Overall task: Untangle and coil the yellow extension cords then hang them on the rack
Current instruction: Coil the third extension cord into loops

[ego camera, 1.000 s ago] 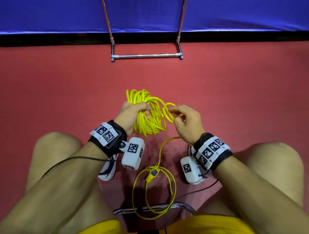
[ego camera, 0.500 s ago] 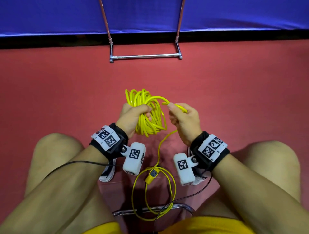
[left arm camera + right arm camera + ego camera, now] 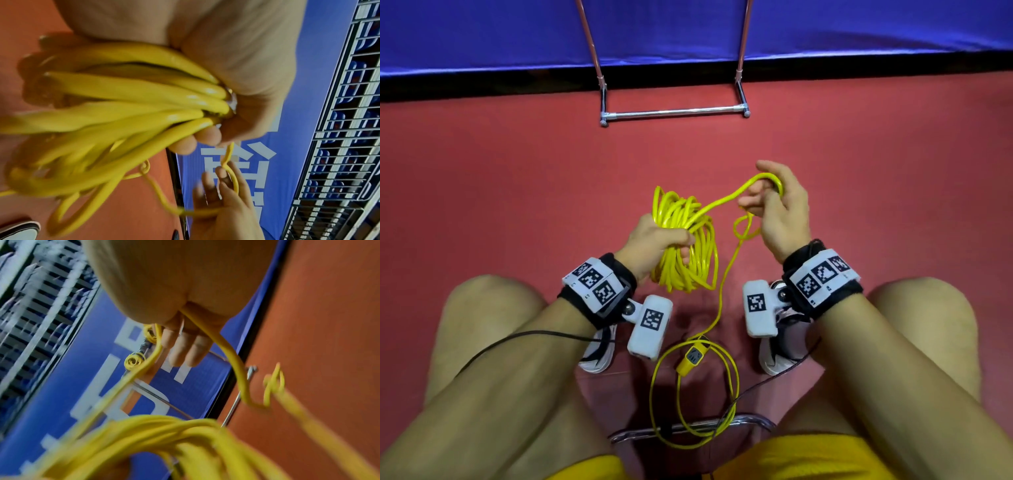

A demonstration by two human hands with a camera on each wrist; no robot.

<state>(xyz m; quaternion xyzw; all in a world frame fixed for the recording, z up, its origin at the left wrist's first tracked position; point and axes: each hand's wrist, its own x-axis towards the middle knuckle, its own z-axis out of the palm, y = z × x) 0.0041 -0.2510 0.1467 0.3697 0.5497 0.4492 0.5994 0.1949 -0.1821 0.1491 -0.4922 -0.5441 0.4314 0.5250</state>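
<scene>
My left hand (image 3: 654, 240) grips a coil of yellow extension cord (image 3: 685, 246) above the red floor, fingers wrapped round the bundle (image 3: 127, 104). A free strand (image 3: 719, 202) runs up and right from the coil to my right hand (image 3: 774, 202), which holds it looped over its fingers (image 3: 232, 180). From that hand the cord drops with a small kink (image 3: 744, 226) to loose loops (image 3: 726, 387) and a yellow plug (image 3: 690, 359) on the floor between my feet. The metal rack (image 3: 674, 111) stands ahead against the blue wall.
My bare knees flank the hands on both sides. A chrome chair bar (image 3: 688, 426) lies under the loose cord loops. Two more yellow coils (image 3: 134, 361) hang on the rack in the right wrist view. A blue banner (image 3: 688, 31) closes the far side.
My right hand has pulled away from the coil, up and to the right, drawing out a longer strand. The left hand keeps its grip on the coil and has dropped slightly.
</scene>
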